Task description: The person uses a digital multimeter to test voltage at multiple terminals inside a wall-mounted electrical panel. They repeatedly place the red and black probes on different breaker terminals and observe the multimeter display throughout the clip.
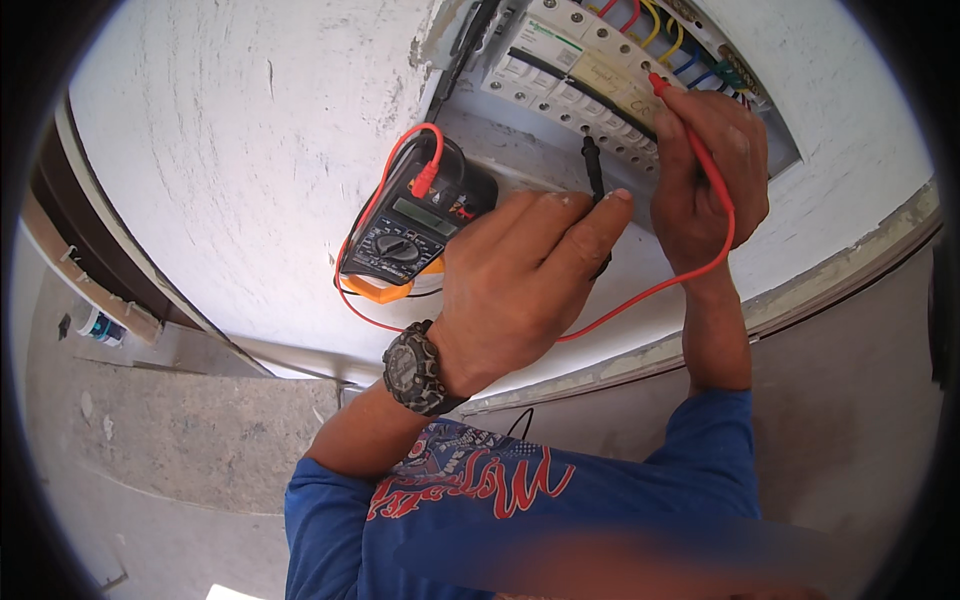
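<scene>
My left hand [525, 275], with a camouflage watch on its wrist, is closed around a black test probe [593, 165]. That probe's tip points at the lower terminals of the circuit breakers [575, 95]. In my right hand [715, 165] is a red test probe [708, 165], its tip at an upper terminal screw; whether either tip touches metal I cannot tell. A black clamp multimeter [400, 235] with an orange jaw stands tilted at the lower edge of the panel opening, beside my left hand. A red lead [640, 298] links it to the red probe.
The breakers sit inside a recessed electrical panel [785, 130] in a white wall [260, 140]. Red, yellow and blue wires [660, 30] run above them. At the left lie a wooden plank [100, 285] and a white container [100, 327], beyond a door frame.
</scene>
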Tool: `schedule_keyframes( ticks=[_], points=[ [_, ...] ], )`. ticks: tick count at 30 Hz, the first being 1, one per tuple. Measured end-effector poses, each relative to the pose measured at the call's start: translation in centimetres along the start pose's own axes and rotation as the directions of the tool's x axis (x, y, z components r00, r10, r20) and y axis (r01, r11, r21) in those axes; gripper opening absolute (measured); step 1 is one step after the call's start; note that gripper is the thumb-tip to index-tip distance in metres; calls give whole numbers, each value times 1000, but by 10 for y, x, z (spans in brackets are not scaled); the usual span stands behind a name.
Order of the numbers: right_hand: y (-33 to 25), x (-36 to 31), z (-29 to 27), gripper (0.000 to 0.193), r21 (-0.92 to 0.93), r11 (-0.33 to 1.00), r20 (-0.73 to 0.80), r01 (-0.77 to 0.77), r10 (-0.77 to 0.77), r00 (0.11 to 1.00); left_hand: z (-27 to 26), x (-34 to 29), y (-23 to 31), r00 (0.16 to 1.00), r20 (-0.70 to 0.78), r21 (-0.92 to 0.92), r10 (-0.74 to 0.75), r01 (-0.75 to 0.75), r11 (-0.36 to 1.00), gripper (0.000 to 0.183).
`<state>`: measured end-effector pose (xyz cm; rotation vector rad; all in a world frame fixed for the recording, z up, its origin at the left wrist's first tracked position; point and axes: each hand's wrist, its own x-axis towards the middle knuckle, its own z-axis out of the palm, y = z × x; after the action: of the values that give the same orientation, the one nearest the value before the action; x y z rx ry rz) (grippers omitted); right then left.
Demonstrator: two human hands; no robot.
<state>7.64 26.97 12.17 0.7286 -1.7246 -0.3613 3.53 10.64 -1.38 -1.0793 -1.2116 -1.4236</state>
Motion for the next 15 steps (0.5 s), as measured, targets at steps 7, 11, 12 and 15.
schedule_keyframes(
  ticks=[7, 11, 12, 15],
  points=[
    [4, 0, 1, 22, 19, 1000, -18, 17, -17, 1000, -4, 5, 7, 995, 12, -36, -97, 97, 995, 49],
    [4, 1, 4, 22, 6, 998, -44, 64, -64, 997, -10, 7, 7, 991, 21, -45, -131, 132, 990, 45],
    [4, 1, 5, 23, -2, 998, -43, 67, -67, 997, -10, 7, 6, 990, 29, -37, -138, 139, 990, 44],
    [3, 2, 6, 23, -47, 993, -51, 106, -108, 993, -12, 6, 5, 989, 23, -58, -145, 146, 988, 42]
  ],
)
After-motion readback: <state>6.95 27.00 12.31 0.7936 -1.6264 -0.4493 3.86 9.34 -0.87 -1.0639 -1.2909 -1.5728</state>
